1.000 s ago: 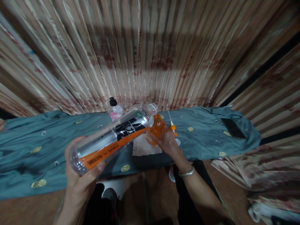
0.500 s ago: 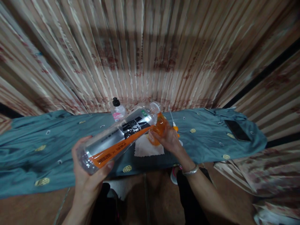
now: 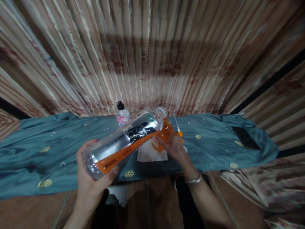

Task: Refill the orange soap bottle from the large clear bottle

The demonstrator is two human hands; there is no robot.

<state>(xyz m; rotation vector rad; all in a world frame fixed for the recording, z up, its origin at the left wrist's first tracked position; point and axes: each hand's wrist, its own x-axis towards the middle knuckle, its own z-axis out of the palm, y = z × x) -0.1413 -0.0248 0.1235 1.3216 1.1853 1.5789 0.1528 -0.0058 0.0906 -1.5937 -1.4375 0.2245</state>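
Observation:
My left hand [image 3: 92, 181] is wrapped round the base of a large clear plastic bottle [image 3: 124, 143] with a silver, black and orange label. The bottle is tilted, its neck up and to the right. Fingers of my right hand [image 3: 172, 143] close round an orange translucent bottle [image 3: 164, 130], right at the big bottle's neck. Whether the two bottles touch, or liquid flows between them, I cannot tell. Below them lies a white cloth [image 3: 152, 156]. A pump top [image 3: 179, 132] with orange parts and a thin tube lies just right of my right hand.
A clear squeeze bottle [image 3: 122, 115] with a black cap and pink label stands behind the large bottle. A dark phone [image 3: 245, 137] lies at the right on the green cloth-covered table [image 3: 209, 152]. A pleated curtain [image 3: 152, 63] hangs close behind.
The view has shifted slightly, so everything sits a little lower and to the right. Both hands keep their hold, and the large bottle stays at much the same tilt.

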